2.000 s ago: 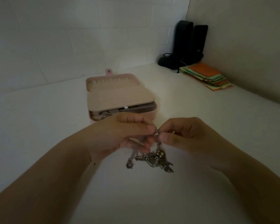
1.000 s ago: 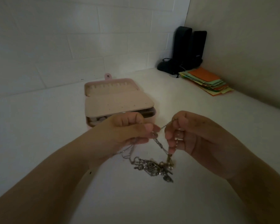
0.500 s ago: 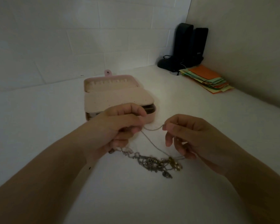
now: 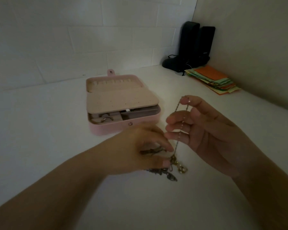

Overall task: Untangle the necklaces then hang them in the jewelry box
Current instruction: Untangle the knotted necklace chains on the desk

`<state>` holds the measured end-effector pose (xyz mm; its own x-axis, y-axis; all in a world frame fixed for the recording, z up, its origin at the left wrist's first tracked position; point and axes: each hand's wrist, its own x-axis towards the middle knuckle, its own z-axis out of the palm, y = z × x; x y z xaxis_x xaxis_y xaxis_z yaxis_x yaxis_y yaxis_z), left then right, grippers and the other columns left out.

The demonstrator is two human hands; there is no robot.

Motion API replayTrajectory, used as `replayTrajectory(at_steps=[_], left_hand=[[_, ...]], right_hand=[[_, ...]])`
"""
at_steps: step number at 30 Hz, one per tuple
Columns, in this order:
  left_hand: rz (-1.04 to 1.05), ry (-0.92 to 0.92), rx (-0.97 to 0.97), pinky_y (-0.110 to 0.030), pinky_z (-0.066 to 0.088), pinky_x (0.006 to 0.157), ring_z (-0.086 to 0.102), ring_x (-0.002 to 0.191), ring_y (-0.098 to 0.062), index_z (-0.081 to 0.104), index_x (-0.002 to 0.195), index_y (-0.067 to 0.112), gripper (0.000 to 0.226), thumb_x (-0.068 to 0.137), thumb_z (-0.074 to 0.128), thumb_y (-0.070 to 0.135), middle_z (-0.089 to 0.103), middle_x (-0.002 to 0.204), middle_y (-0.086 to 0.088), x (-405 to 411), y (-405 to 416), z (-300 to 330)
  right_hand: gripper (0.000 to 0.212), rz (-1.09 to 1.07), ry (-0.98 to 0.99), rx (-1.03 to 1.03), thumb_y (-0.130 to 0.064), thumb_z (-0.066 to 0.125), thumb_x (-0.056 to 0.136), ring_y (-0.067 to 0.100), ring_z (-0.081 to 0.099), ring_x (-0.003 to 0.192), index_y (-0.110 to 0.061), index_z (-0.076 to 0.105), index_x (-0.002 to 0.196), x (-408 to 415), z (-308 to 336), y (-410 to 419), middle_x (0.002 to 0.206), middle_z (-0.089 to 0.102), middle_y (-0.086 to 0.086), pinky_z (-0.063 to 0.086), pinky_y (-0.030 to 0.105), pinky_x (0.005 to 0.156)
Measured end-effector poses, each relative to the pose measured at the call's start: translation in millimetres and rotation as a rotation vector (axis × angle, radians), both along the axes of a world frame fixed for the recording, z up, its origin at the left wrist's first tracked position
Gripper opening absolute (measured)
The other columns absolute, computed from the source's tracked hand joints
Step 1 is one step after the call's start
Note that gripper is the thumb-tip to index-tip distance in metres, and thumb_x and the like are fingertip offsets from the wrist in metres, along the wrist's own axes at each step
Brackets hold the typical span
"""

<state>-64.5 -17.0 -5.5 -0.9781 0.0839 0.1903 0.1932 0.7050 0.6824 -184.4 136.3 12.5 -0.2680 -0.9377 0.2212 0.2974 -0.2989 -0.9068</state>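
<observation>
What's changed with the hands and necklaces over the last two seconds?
The right hand has lifted, drawing one chain up out of the tangle, which the left hand now grips lower down. Earlier both hands pinched together at one spot. The jewelry box stays open and the necklaces remain tangled.

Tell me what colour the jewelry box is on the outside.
Pink: the jewelry box has a pink outer shell, seen in the head view.

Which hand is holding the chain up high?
The right hand. It pinches the chain at the top so it hangs down, while the left hand stays low, gripping the tangled bunch.
</observation>
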Motion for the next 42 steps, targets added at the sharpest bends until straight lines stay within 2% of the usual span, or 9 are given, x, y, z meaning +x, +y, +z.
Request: replayTrajectory(at_steps=[3, 7, 13, 18, 23, 29, 34, 38, 42], left_hand=[[-0.069, 0.054, -0.149, -0.019, 0.04, 0.087, 0.052, 0.097, -0.004, 0.07, 0.089, 0.025, 0.015, 0.075, 0.07, 0.032, 0.061, 0.098, 0.007, -0.8, 4.6, -3.5], [0.005, 0.031, -0.012, -0.006, 0.041, 0.079, 0.054, 0.095, 0.001, 0.069, 0.076, 0.03, 0.008, 0.078, 0.069, 0.022, 0.061, 0.094, 0.016, 2.1, 1.4, 1.7], [0.273, 0.023, 0.305, -0.025, 0.047, 0.076, 0.06, 0.089, -0.011, 0.063, 0.062, 0.04, 0.014, 0.056, 0.055, 0.05, 0.061, 0.091, 0.011, 3.1, -10.1, 13.0], [0.336, -0.082, 0.675, -0.046, 0.043, 0.091, 0.063, 0.079, -0.025, 0.066, 0.056, 0.023, 0.007, 0.054, 0.063, 0.029, 0.07, 0.074, -0.002, 2.1, -17.1, 18.1], [0.279, -0.121, 0.789, -0.018, 0.044, 0.053, 0.046, 0.042, -0.004, 0.061, 0.043, 0.021, 0.024, 0.066, 0.053, 0.022, 0.05, 0.04, 0.005, 5.8, -11.0, 23.1], [0.277, -0.241, 0.705, -0.017, 0.03, 0.037, 0.027, 0.034, -0.006, 0.046, 0.046, 0.019, 0.036, 0.08, 0.057, 0.021, 0.034, 0.038, 0.007, 9.8, -11.8, 26.1], [0.253, -0.309, 0.648, -0.02, 0.036, 0.041, 0.035, 0.041, -0.014, 0.046, 0.045, 0.017, 0.04, 0.075, 0.061, 0.039, 0.044, 0.045, -0.001, 11.7, -13.2, 22.3], [0.26, -0.231, 0.74, -0.018, 0.039, 0.044, 0.043, 0.045, -0.013, 0.049, 0.045, 0.015, 0.038, 0.058, 0.064, 0.047, 0.049, 0.053, -0.006, 11.0, -8.8, 26.4], [0.23, -0.14, 0.787, -0.018, 0.052, 0.074, 0.061, 0.078, -0.018, 0.061, 0.049, 0.02, 0.032, 0.063, 0.073, 0.046, 0.06, 0.077, -0.009, 10.6, -13.5, 22.0]], right_hand=[[0.037, -0.009, 0.034, 0.001, -0.026, 0.062, 0.081, 0.02, 0.064, 0.092, -0.024, 0.057, 0.118, 1.1, 1.9, 0.5, 0.104, 0.068, 0.008, 0.053, 0.034, 0.077], [0.045, -0.234, 0.211, 0.202, -0.019, 0.065, 0.08, 0.01, 0.053, 0.057, -0.032, 0.052, 0.122, 3.6, 6.4, 2.5, 0.089, 0.069, 0.003, 0.04, 0.019, 0.044], [0.067, -0.249, 0.543, 0.517, -0.015, 0.071, 0.073, 0.006, 0.047, 0.048, -0.052, 0.042, 0.121, 9.3, 5.1, -0.3, 0.087, 0.07, 0.004, 0.037, 0.015, 0.043], [0.067, -0.189, 0.725, 0.589, -0.014, 0.068, 0.078, 0.005, 0.047, 0.051, -0.046, 0.039, 0.128, 11.4, 7.3, 1.3, 0.077, 0.072, -0.001, 0.038, 0.012, 0.05], [0.045, -0.262, 0.573, 0.553, -0.006, 0.058, 0.084, 0.005, 0.039, 0.044, -0.038, 0.055, 0.116, 9.1, 8.1, 1.1, 0.07, 0.069, 0.0, 0.032, 0.014, 0.04], [0.031, -0.521, 0.399, 0.506, 0.002, 0.045, 0.087, 0.006, 0.027, 0.039, -0.018, 0.068, 0.084, 0.7, 6.9, 2.0, 0.051, 0.046, -0.001, 0.021, 0.017, 0.036], [0.023, -0.578, 0.316, 0.45, -0.008, 0.052, 0.086, 0.008, 0.021, 0.041, -0.019, 0.069, 0.076, -4.5, 11.6, 6.0, 0.049, 0.034, -0.001, 0.018, 0.019, 0.036], [0.034, -0.42, 0.746, 0.561, -0.059, 0.061, 0.057, 0.025, 0.034, 0.047, -0.037, 0.072, 0.08, 4.7, 6.6, 3.6, 0.058, 0.053, 0.012, 0.033, 0.032, 0.043], [0.017, -0.301, 0.966, 0.613, -0.054, 0.067, 0.064, 0.013, 0.038, 0.047, -0.041, 0.071, 0.073, 8.7, 0.5, -0.4, 0.052, 0.05, 0.001, 0.031, 0.025, 0.05]])
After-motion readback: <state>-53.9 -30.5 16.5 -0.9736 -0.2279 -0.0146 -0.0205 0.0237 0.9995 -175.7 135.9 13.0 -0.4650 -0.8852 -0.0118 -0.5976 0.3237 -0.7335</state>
